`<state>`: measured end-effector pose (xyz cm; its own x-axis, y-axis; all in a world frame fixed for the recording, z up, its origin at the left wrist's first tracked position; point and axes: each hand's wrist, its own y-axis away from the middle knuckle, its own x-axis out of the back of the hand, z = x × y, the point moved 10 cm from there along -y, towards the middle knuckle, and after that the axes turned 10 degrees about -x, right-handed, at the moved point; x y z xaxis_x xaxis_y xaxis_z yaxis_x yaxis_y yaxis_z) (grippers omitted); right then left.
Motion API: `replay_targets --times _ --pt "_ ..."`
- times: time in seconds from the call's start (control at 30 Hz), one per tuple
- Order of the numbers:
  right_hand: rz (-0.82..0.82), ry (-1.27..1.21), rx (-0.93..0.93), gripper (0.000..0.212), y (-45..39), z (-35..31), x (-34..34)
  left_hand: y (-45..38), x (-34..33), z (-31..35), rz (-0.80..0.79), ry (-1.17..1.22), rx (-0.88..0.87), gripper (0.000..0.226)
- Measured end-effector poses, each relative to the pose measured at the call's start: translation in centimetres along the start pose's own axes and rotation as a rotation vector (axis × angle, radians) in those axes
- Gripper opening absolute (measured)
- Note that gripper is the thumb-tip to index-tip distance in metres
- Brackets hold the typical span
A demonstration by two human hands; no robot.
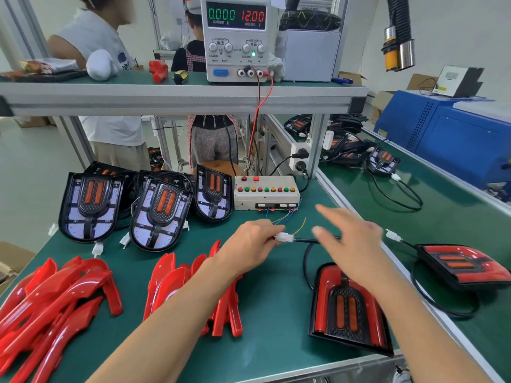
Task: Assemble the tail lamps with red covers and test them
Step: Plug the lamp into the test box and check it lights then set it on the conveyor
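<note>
My left hand (253, 246) pinches a white connector (284, 238) joined to thin coloured wires from the test box (265, 196). A black cable runs from the connector to a tail lamp with a red cover (345, 308) lying near the front right. My right hand (351, 241) hovers blurred above that cable with fingers straight, holding nothing. Three uncovered tail lamps (91, 205) stand at the back left. Loose red covers (55, 294) lie in piles at the front left and centre (171, 277).
A power supply (236, 37) on the shelf reads 0.000 A and 12.00 V. Another covered lamp (461, 265) lies on the right bench beyond an aluminium rail. More lamps sit farther back right. Two people stand behind the bench.
</note>
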<state>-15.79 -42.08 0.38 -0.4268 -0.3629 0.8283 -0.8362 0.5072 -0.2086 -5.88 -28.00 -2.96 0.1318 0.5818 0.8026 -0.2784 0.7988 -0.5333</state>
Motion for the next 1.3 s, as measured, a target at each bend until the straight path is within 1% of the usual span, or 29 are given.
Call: replay_targets --times 0.07,0.1,0.13,0.17,0.23,0.3,0.37,0.4,0.43,0.5,0.57,0.63,0.67,0.7,0.77,0.9,1.0,1.07,1.1,1.13,1.17,1.23,1.3 --pt "0.196 -0.176 -0.142 0.034 2.1 4.5 3.9 0.4 -0.2 -0.3 -0.006 -0.014 0.006 0.017" --pt "0.243 -0.187 -0.219 0.032 3.4 6.9 4.8 0.6 -0.4 -0.3 -0.015 -0.015 0.003 0.020" --pt "0.243 -0.155 -0.296 0.030 4.9 9.1 4.9 0.7 -0.6 -0.3 -0.028 -0.018 0.008 0.025" --pt "0.203 -0.123 -0.372 0.030 6.2 11.0 4.1 0.8 -0.9 -0.3 -0.043 -0.028 0.013 0.031" --pt "0.067 -0.121 -0.515 0.031 8.5 14.1 1.6 0.8 -1.5 -0.6 -0.098 -0.049 0.030 0.044" --pt "-0.056 -0.142 -0.581 0.038 9.8 15.6 -0.6 0.7 -2.3 -0.5 -0.202 -0.057 0.037 0.053" --pt "-0.112 -0.234 -0.603 0.040 10.3 15.6 -1.5 0.9 -3.1 -0.3 -0.325 -0.088 0.036 0.061" --pt "-0.139 -0.318 -0.611 0.040 10.4 15.1 -1.8 1.0 -3.3 -0.4 -0.367 -0.099 0.043 0.065" --pt "-0.177 -0.388 -0.616 0.042 10.5 14.5 -2.2 1.1 -3.3 -0.5 -0.375 -0.090 0.058 0.067" --pt "-0.263 -0.444 -0.584 0.043 10.4 13.3 -3.1 1.1 -2.3 -1.2 -0.289 0.008 0.137 0.066" --pt "-0.279 -0.476 -0.576 0.039 10.4 13.0 -3.4 0.5 -0.9 -2.4 -0.123 0.110 0.227 0.055" --pt "-0.244 -0.544 -0.596 0.032 10.5 13.3 -3.4 -0.3 0.4 -4.3 0.015 0.060 0.295 0.043" --pt "-0.225 -0.569 -0.602 0.030 10.6 13.5 -3.4 -0.7 0.4 -5.4 0.016 -0.008 0.338 0.037" --pt "-0.213 -0.588 -0.611 0.029 10.7 13.7 -3.4 -1.0 0.0 -6.6 -0.030 -0.084 0.382 0.032" --pt "-0.194 -0.616 -0.619 0.027 10.8 13.8 -3.5 -1.6 -1.2 -8.9 -0.141 -0.174 0.454 0.041" --pt "-0.171 -0.613 -0.607 0.027 10.4 14.1 -3.3 -2.6 -1.8 -12.3 -0.217 -0.254 0.545 0.050" --pt "-0.160 -0.608 -0.595 0.021 10.4 14.1 -3.4 -2.6 -2.2 -14.1 -0.298 -0.292 0.623 0.063" --pt "-0.140 -0.612 -0.586 0.025 10.5 14.1 -3.6 -2.6 -2.6 -14.8 -0.343 -0.298 0.632 0.064" --pt "-0.102 -0.634 -0.592 0.026 10.6 14.2 -3.4 -2.6 -2.8 -15.1 -0.356 -0.305 0.629 0.063" --pt "-0.080 -0.646 -0.602 0.023 10.7 14.4 -3.3 -2.7 -2.9 -15.3 -0.365 -0.318 0.622 0.061" --pt "-0.099 -0.638 -0.609 0.020 10.7 14.4 -3.4 -2.7 -3.0 -15.4 -0.367 -0.330 0.614 0.059" --pt "-0.172 -0.612 -0.625 0.023 10.9 14.6 -4.1 -2.9 -3.0 -15.6 -0.354 -0.345 0.601 0.057" --pt "-0.187 -0.629 -0.645 0.025 11.2 14.7 -4.0 -2.9 -2.9 -15.6 -0.353 -0.350 0.591 0.057"
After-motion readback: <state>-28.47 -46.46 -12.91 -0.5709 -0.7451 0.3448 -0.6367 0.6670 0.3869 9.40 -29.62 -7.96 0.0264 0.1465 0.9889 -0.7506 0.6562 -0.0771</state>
